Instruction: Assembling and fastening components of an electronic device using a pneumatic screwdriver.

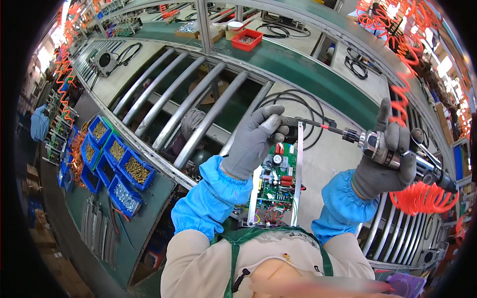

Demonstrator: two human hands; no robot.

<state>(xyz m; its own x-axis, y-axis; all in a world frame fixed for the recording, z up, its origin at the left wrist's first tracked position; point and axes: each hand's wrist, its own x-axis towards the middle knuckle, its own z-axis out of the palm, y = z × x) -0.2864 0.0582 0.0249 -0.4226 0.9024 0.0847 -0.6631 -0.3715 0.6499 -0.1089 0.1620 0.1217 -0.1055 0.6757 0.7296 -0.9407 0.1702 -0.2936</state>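
Observation:
My gloved left hand [251, 144] is closed, its thumb and fingers pinched at the left end of a dark narrow bar [304, 120]. This bar lies across the far end of a metal frame rail [299, 171]. In my gloved right hand [385, 164] is an air screwdriver [370, 144], held sideways with its bit pointing left. The bit, with a red band, reaches the bar's right part; whether it touches cannot be made out. Below and between my hands sits a green circuit board [282, 171] with capacitors and wires, set between two light metal rails.
Metal rollers [211, 116] run along the far left of the bench. Blue bins [133, 171] of screws stand on a green side table [89, 226], beside metal strips [99, 226]. A red coiled hose [422, 198] hangs at right. Farther off are a red tray [247, 39] and black cables [310, 107].

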